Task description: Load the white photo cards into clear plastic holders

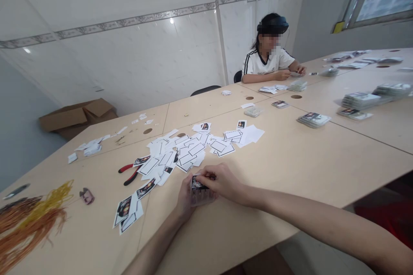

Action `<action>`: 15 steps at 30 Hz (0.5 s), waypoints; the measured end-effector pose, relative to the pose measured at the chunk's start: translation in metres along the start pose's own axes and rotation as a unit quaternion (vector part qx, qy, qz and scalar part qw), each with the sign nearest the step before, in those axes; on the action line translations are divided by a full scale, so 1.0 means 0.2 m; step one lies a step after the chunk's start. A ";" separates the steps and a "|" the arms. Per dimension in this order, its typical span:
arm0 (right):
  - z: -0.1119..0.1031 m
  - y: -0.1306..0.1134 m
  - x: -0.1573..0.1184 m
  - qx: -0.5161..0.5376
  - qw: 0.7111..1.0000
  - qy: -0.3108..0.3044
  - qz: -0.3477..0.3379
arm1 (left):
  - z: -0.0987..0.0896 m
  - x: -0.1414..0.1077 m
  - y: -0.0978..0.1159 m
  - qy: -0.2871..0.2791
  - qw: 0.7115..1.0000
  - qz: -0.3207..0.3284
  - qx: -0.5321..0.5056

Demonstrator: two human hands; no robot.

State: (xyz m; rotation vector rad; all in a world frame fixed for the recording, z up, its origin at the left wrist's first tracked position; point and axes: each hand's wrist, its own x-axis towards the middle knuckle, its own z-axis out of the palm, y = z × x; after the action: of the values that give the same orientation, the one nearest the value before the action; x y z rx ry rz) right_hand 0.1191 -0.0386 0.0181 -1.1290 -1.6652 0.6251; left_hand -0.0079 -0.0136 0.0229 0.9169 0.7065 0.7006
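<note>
My left hand (184,197) is closed around the side of a small clear plastic case (202,198), held just above the table in front of me. A dark printed card (197,184) shows at the case's upper part; I cannot tell how much of it is inside. My right hand (223,183) is bent over the case from the right, its thumb and fingers pinched on the card. Beyond both hands spreads a loose pile of white cards (189,150), some with black outlines and some with dark pictures. Red-and-black-handled pliers (130,173) lie partly under the pile.
Yellow cords (53,200) and brown cords (29,236) lie at left. Stacked clear cases (313,119) stand at right. Across the table sits a person (269,62) handling a small item. A cardboard box (79,116) stands beyond the far left edge.
</note>
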 end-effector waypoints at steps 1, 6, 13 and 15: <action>0.00 0.00 0.00 0.002 1.000 0.000 0.000 | 0.00 0.00 0.00 -0.005 1.000 0.003 0.002; 0.00 -0.01 0.00 0.011 1.000 -0.007 0.009 | 0.00 0.01 -0.01 0.017 1.000 0.011 0.002; 0.01 0.00 -0.01 0.011 1.000 -0.011 0.011 | -0.01 0.01 -0.01 0.012 1.000 0.008 0.010; 0.01 0.01 -0.01 0.005 1.000 -0.005 0.003 | -0.01 0.01 -0.01 0.011 1.000 0.011 0.007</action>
State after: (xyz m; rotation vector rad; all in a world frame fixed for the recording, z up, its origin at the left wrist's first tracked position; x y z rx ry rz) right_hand 0.1181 -0.0391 0.0148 -1.1262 -1.6646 0.6434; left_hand -0.0080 -0.0119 0.0194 0.9323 0.7211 0.7275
